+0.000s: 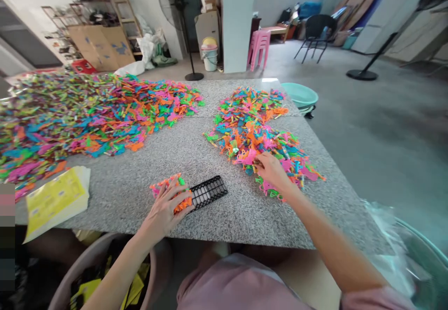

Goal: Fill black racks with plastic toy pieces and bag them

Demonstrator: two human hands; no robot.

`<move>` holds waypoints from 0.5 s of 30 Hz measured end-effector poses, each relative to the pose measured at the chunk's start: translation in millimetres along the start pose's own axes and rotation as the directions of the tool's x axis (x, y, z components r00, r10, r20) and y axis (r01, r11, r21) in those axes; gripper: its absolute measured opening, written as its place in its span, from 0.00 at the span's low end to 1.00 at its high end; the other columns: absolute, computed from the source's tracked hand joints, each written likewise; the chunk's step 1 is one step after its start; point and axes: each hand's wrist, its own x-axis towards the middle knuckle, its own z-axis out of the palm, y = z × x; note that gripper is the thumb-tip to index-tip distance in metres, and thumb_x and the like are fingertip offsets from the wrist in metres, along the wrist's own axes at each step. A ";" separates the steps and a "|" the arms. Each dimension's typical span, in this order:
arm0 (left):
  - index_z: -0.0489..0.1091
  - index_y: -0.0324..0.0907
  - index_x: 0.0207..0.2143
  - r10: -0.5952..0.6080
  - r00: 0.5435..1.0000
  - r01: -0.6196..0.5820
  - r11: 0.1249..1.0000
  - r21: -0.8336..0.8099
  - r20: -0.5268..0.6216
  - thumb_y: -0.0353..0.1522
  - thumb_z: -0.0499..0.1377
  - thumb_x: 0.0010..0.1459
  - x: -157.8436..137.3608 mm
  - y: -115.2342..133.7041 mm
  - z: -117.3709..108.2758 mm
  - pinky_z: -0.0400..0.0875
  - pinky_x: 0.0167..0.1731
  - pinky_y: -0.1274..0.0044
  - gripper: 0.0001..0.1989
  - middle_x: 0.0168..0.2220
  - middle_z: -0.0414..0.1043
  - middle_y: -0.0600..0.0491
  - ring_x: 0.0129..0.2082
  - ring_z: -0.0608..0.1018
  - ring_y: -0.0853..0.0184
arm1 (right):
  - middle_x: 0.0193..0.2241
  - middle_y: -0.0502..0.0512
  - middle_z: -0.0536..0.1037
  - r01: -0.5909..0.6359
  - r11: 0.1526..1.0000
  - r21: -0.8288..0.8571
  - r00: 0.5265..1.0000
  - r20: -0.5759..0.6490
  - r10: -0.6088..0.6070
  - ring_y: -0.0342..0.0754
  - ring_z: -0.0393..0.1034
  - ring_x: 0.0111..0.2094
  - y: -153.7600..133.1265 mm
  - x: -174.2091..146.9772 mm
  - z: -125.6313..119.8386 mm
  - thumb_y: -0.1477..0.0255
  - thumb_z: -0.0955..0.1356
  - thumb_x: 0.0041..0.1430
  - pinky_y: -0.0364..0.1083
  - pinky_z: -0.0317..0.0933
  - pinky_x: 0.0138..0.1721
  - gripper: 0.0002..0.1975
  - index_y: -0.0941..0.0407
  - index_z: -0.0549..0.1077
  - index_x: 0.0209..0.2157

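My left hand [168,205] lies over the left part of a black plastic rack [210,192], its thumb on the near side and its fingers across the top. Under and around these fingers are orange and pink plastic pieces [182,203], with a bit of green. The rack's right part shows a row of open slots. At the near-left side of the smaller pile [269,137], my right hand [271,168] pinches a pink plastic piece [249,157]. Its fingertips are partly hidden. The pieces' exact kind is too small to tell.
A larger pile of colourful pieces [105,114] covers the table's left side. Yellow printed sheets [58,198] lie at the front left edge. Below stands a bin [105,249] with yellow cards. A turquoise basin [300,93] is beyond the right edge of the speckled table [238,226].
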 end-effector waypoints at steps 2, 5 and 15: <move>0.72 0.46 0.46 -0.021 1.000 0.021 1.000 -0.010 0.023 0.40 0.57 0.63 1.2 3.3 -2.1 0.56 0.62 0.56 0.12 0.50 0.72 0.48 0.59 0.69 0.54 | 0.33 0.54 0.74 0.038 0.958 0.284 0.996 0.062 -0.057 0.45 0.68 0.33 -12.3 -4.0 13.9 0.78 0.63 0.57 0.42 0.61 0.36 0.08 0.59 0.71 0.38; 0.71 0.45 0.46 -0.056 0.997 0.058 0.998 -0.031 0.061 0.39 0.57 0.64 3.5 7.6 -5.2 0.54 0.63 0.56 0.12 0.50 0.72 0.48 0.56 0.71 0.56 | 0.23 0.47 0.69 -0.026 0.836 0.549 0.981 0.173 -0.083 0.43 0.63 0.25 -38.0 -8.1 42.6 0.71 0.66 0.57 0.41 0.56 0.27 0.04 0.57 0.69 0.32; 0.69 0.45 0.49 -0.039 0.995 0.044 0.998 -0.051 0.094 0.36 0.57 0.64 1.9 8.0 -7.1 0.52 0.63 0.52 0.12 0.55 0.68 0.46 0.67 0.56 0.50 | 0.26 0.48 0.72 0.191 0.756 0.626 0.949 0.080 -0.306 0.43 0.65 0.29 -128.0 22.1 121.4 0.81 0.68 0.47 0.41 0.58 0.32 0.06 0.56 0.68 0.27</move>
